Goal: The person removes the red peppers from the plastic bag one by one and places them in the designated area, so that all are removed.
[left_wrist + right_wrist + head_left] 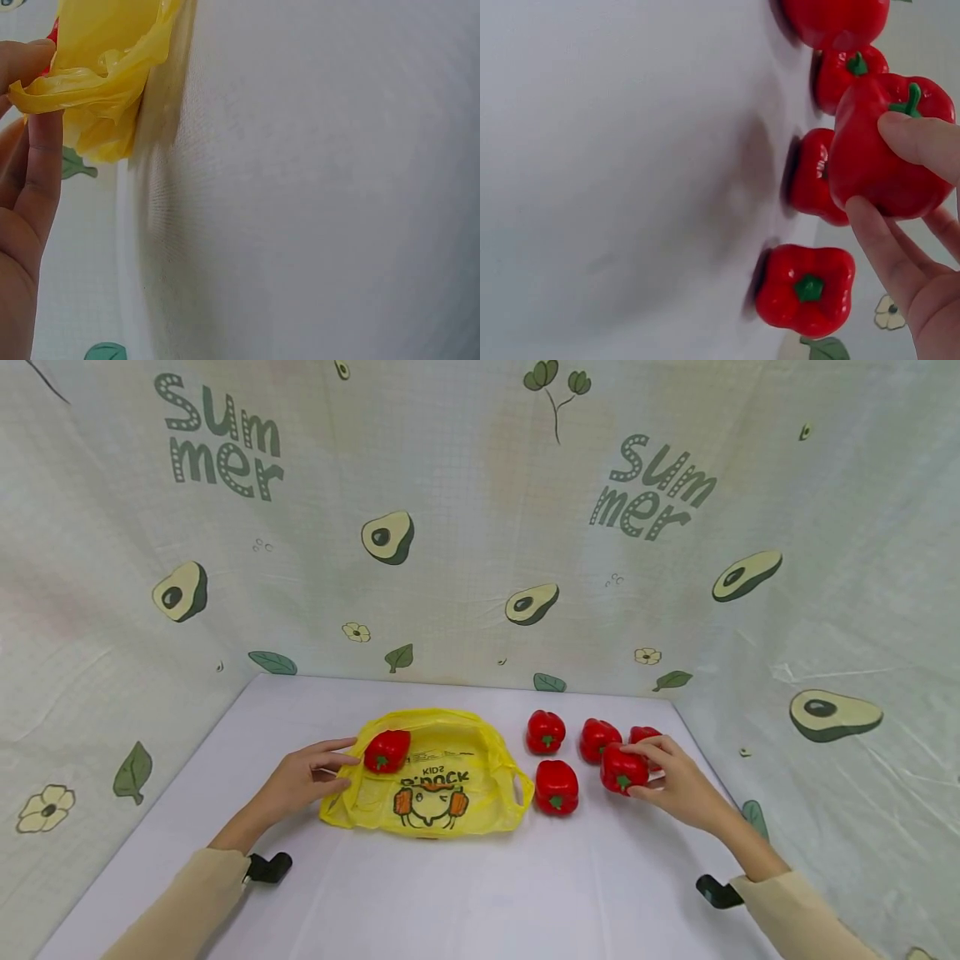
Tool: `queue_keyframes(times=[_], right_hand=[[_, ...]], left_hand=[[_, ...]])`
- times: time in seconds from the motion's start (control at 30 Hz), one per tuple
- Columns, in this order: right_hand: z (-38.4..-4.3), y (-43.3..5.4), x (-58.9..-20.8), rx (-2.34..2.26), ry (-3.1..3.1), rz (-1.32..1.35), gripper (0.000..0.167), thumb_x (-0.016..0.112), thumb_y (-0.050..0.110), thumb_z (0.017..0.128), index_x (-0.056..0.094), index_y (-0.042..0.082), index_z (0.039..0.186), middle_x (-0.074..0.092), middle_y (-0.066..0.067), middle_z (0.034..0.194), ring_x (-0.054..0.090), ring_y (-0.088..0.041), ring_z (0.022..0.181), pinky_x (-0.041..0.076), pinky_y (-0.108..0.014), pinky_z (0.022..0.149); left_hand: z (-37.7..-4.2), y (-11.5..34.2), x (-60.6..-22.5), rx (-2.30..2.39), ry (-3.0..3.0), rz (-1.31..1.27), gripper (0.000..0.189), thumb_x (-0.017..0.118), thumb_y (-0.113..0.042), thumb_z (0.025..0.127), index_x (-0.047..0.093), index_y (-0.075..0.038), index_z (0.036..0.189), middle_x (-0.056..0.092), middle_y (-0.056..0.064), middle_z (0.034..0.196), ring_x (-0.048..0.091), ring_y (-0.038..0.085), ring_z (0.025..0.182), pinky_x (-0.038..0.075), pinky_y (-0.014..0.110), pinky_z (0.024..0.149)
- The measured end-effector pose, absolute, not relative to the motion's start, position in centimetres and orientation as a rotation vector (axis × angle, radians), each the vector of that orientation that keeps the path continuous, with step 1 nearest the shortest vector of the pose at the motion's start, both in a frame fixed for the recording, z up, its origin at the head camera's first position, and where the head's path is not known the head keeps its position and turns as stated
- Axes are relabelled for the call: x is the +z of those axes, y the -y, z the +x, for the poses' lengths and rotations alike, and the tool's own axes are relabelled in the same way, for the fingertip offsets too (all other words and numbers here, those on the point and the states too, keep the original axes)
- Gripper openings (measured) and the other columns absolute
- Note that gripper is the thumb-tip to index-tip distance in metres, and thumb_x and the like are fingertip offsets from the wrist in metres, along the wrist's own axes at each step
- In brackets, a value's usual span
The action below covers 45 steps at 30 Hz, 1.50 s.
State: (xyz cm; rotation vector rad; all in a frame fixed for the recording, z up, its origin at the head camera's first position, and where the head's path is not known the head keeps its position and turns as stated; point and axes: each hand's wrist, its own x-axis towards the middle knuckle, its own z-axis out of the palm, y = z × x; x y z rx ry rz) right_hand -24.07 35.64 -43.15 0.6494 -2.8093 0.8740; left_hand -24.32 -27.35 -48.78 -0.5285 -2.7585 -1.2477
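A red bell pepper (621, 768) is held between the thumb and fingers of my right hand (681, 787). In the right wrist view this bell pepper (874, 161) is lifted off the table, its green stem beside the thumb. On the left, a yellow plastic bag (487, 752) with a printed cartoon face lies with its mouth spread. My left hand (296, 781) is at its left edge. The left wrist view shows the thumb and fingers pinching the rim of the bag (112, 52). One red bell pepper (387, 753) is inside the bag, near that hand.
Right of the bag stand more red peppers: one at the back (545, 732), one in front (557, 789), one farther right (597, 740) and another partly hidden behind the right hand (642, 735). Printed cloth (450, 635) rises behind the white table (420, 902).
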Motion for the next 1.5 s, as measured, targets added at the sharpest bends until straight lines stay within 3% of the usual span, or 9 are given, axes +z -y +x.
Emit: queue_keyframes(times=[0.83,1.17,1.5], right_hand=[[-23.4,-35.8,-46.3,0.945,2.812,0.701,0.067,0.093,0.001,0.079,0.066,0.016,0.139,0.056,-0.012,0.132,0.064,-0.036,0.114,0.066,-0.036,0.077],[-23.1,-35.6,-46.8,0.931,2.806,0.747,0.066,0.093,0.002,0.079,0.067,0.014,0.138,0.055,-0.012,0.133,0.062,-0.034,0.114,0.061,-0.021,0.076],[-23.1,-35.5,-47.1,0.920,2.798,0.760,0.069,0.094,0.001,0.077,0.064,0.015,0.138,0.054,-0.011,0.133,0.059,-0.034,0.118,0.063,-0.026,0.076]], left_hand=[[-24.1,27.4,-48.7,-1.278,2.748,-0.539,0.027,0.086,-0.013,0.091,0.083,-0.020,0.117,0.058,0.007,0.155,0.070,0.021,0.107,0.059,0.020,0.087],[-24.0,27.4,-48.7,-1.281,2.740,-0.541,0.027,0.086,-0.013,0.091,0.083,-0.021,0.116,0.058,0.008,0.155,0.070,0.019,0.105,0.059,0.020,0.086],[-24.0,27.4,-48.7,-1.264,2.749,-0.525,0.028,0.086,-0.012,0.091,0.083,-0.019,0.117,0.058,0.007,0.155,0.071,0.021,0.106,0.059,0.020,0.086]])
